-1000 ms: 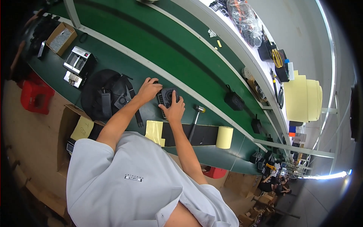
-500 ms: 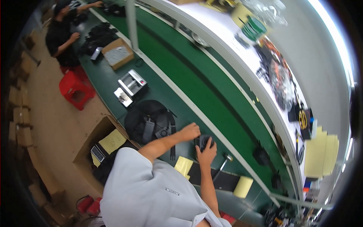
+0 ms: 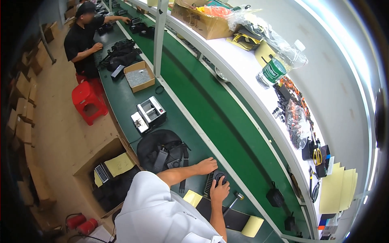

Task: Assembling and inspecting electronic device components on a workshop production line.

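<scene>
On the green bench, a black block-shaped device [image 3: 209,183] with ridges along one side lies beside the conveyor's edge. My right hand [image 3: 220,191] is closed around a round black part on top of it. My left hand [image 3: 207,166] is curled just beyond the device, by the pale rail; whatever its fingers hold, if anything, is hidden. Left of my left forearm lies a black padded bag [image 3: 148,146] with straps, a small black box [image 3: 161,158] on it. A hammer [image 3: 239,196] rests to the right of my right hand.
A green conveyor [image 3: 227,133] runs beyond the rail, with a black pouch [image 3: 275,197] on it. Farther left are a white-and-black machine [image 3: 152,110] and a carton [image 3: 139,77]. An open box [image 3: 87,170] stands beside me. A co-worker [image 3: 83,44] works at the far left.
The whole view has shifted, so the bench and my hands sit lower in it. My right hand stays on the black device, and my left hand remains curled near it.
</scene>
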